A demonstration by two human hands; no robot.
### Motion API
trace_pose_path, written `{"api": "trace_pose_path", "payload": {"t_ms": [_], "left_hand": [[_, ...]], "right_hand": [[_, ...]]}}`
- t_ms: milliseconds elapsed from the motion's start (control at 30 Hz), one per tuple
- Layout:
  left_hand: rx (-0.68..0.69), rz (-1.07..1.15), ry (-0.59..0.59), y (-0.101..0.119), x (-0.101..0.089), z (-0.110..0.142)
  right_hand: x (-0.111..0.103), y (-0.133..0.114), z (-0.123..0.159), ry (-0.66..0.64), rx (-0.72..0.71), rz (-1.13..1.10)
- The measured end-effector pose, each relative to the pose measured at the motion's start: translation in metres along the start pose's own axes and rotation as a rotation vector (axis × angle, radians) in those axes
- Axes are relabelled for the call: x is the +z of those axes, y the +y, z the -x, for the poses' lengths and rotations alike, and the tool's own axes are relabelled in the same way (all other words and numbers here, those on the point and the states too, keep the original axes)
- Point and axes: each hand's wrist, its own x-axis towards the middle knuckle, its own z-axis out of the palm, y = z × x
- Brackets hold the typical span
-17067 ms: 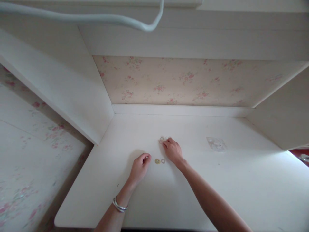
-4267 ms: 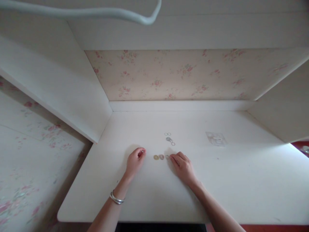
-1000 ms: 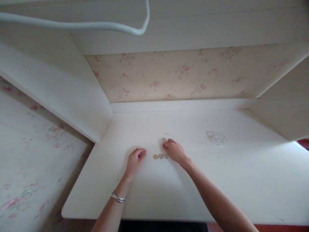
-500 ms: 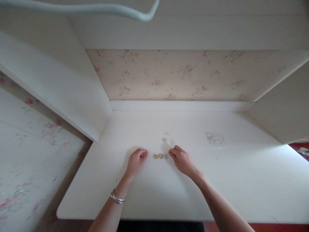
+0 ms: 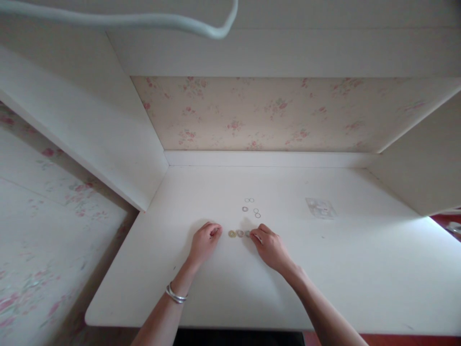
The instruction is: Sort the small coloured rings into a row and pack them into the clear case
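Observation:
Three small piles or coils of thin rings lie in a row on the white desk: gold-coloured rings [image 5: 232, 234], pinkish rings [image 5: 240, 233] and silver-grey rings [image 5: 247, 233]. My right hand [image 5: 268, 242] pinches at the right edge of the silver-grey ones, its fingertips partly covering them. Left of the row, my left hand [image 5: 205, 242] rests on the desk with curled fingers, apart from the gold rings; nothing shows in it. Farther back are a pinkish ring [image 5: 245, 209], a pair of thin rings [image 5: 249, 200] and another touching pair [image 5: 257, 213].
A clear plastic bag [image 5: 320, 208] with small contents lies on the right of the white desk [image 5: 288, 298]. White side panels [image 5: 90, 110] and a back ledge [image 5: 270, 158] enclose the desk. A pale curved bar [image 5: 144, 20] crosses overhead at upper left.
My right hand has moved slightly left and toward me, so its fingertips now reach the silver-grey rings. My left hand is nearly still.

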Motion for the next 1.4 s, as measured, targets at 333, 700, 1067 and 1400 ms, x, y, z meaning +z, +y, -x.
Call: {"api": "trace_pose_path", "payload": {"t_ms": [333,700,1067,1400], "left_hand": [[0.120,-0.086,-0.112,0.030,0.002,-0.030],[0.243,-0.394,-0.251,0.065,0.028,-0.080],[0.212,-0.489,-0.323,0.074,0.048,-0.100],[0.213,-0.527,-0.309,0.066,0.049,-0.106]], "right_hand": [[0.012,0.025,0.034,0.222,0.147,-0.219],[0.014,0.026,0.034,0.249,0.129,-0.246],[0.009,0.025,0.034,0.227,0.126,-0.248],[0.012,0.029,0.032,0.227,0.118,-0.262]]}}
